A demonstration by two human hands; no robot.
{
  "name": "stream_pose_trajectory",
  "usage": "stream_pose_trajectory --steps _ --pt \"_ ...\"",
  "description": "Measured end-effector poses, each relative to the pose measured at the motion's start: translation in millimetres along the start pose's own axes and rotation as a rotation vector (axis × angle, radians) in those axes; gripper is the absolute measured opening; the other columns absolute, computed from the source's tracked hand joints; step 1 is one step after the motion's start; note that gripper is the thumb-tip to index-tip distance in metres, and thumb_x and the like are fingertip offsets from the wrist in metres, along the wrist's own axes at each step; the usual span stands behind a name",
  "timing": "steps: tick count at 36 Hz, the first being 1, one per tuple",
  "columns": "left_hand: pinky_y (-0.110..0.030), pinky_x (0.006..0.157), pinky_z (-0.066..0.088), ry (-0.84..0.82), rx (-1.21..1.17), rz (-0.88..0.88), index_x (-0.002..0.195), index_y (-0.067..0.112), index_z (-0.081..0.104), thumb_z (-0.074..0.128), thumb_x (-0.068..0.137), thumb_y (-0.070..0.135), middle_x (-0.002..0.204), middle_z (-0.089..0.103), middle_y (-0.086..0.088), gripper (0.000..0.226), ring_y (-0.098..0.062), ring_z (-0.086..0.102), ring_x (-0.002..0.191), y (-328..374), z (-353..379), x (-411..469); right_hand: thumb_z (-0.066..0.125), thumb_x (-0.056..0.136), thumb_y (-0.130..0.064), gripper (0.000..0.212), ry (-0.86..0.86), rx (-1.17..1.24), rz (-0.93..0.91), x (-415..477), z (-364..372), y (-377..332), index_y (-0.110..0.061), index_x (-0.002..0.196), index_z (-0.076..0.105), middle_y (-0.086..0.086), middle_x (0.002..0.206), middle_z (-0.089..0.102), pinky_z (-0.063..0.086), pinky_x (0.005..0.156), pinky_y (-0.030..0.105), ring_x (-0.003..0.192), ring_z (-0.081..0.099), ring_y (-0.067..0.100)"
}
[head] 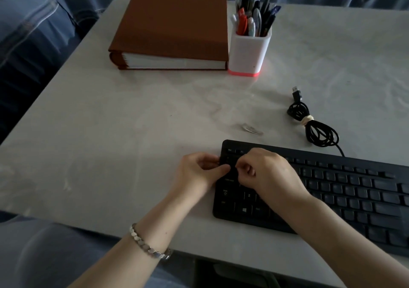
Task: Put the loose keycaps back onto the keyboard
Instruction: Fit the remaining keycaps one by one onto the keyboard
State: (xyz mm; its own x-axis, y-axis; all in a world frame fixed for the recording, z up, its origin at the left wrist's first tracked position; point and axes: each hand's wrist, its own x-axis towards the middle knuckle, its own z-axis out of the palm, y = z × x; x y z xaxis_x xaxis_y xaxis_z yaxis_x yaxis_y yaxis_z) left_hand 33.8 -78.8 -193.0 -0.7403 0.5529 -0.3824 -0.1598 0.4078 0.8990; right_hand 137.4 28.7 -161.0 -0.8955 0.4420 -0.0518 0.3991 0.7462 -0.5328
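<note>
Black keyboard (pixel 354 190): lies at the near right corner of the desk (pixel 110 132), angled to its near edge. Left hand (pixel 197 172) and right hand (pixel 267 172): both at the keyboard's left end, each grip curled, thumbs nearly meeting over the upper-left keys; what they pinch, if anything, cannot be told. Far edge: brown binder (pixel 170 28), pen holder (pixel 250 46) just beside it. Coiled cable (pixel 314 124): behind the keyboard.

The table (pixel 132 115) looks like smooth, pale marbled stone. The keyboard (pixel 345 190) is matt black plastic. The bracelet (pixel 145 244) is shiny metal.
</note>
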Motion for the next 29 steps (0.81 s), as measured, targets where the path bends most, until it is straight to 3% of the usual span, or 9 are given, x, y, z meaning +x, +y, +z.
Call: stream_pose_trajectory --steps 6,11,15,20,29 --pt "-0.027 0.062 0.049 0.016 0.013 0.001 0.063 0.023 0.062 0.08 0.071 0.005 0.048 0.062 0.015 0.027 0.006 0.056 0.047 -1.1 1.7 4.0 0.067 0.082 -0.021 0.009 0.02 0.062 0.005 -0.6 -2.4 2.9 -0.015 0.087 0.071 -0.006 0.079 0.057 0.049 0.068 0.034 0.072 0.057 0.014" --pt "-0.033 0.069 0.052 0.028 0.043 0.01 0.064 0.026 0.062 0.081 0.07 0.008 0.053 0.064 0.014 0.027 -0.003 0.061 0.056 -4.0 1.6 4.2 0.075 0.075 -0.033 0.026 -0.024 0.049 0.015 -1.3 -2.7 3.1 -0.02 0.096 0.069 -0.015 0.079 0.046 0.038 0.067 0.018 0.073 0.046 0.002" --pt "-0.026 0.063 0.05 0.021 0.034 0.01 0.066 0.024 0.061 0.078 0.073 0.006 0.057 0.063 0.011 0.026 -0.002 0.059 0.054 -1.8 2.2 2.6 0.071 0.077 -0.032 0.025 -0.011 0.025 0.033 0.6 -0.5 2.7 -0.023 0.1 0.068 -0.016 0.08 0.045 0.035 0.066 0.018 0.075 0.045 0.002" --pt "-0.024 0.062 0.049 0.006 0.046 0.014 0.067 0.024 0.062 0.078 0.073 0.006 0.06 0.064 0.01 0.025 0.0 0.058 0.053 -0.8 1.4 1.5 0.072 0.077 -0.029 0.021 -0.013 0.069 0.065 2.9 -2.8 4.7 -0.023 0.098 0.07 -0.015 0.078 0.048 0.043 0.072 0.023 0.076 0.047 0.004" --pt "-0.018 0.057 0.048 -0.017 0.013 0.01 0.069 0.02 0.062 0.076 0.075 0.003 0.061 0.065 0.007 0.022 0.003 0.058 0.05 -0.5 0.5 1.3 0.07 0.079 -0.03 0.023 -0.053 0.017 -0.009 4.7 -3.0 6.7 -0.02 0.099 0.07 -0.012 0.084 0.05 0.037 0.067 0.019 0.075 0.045 0.002"
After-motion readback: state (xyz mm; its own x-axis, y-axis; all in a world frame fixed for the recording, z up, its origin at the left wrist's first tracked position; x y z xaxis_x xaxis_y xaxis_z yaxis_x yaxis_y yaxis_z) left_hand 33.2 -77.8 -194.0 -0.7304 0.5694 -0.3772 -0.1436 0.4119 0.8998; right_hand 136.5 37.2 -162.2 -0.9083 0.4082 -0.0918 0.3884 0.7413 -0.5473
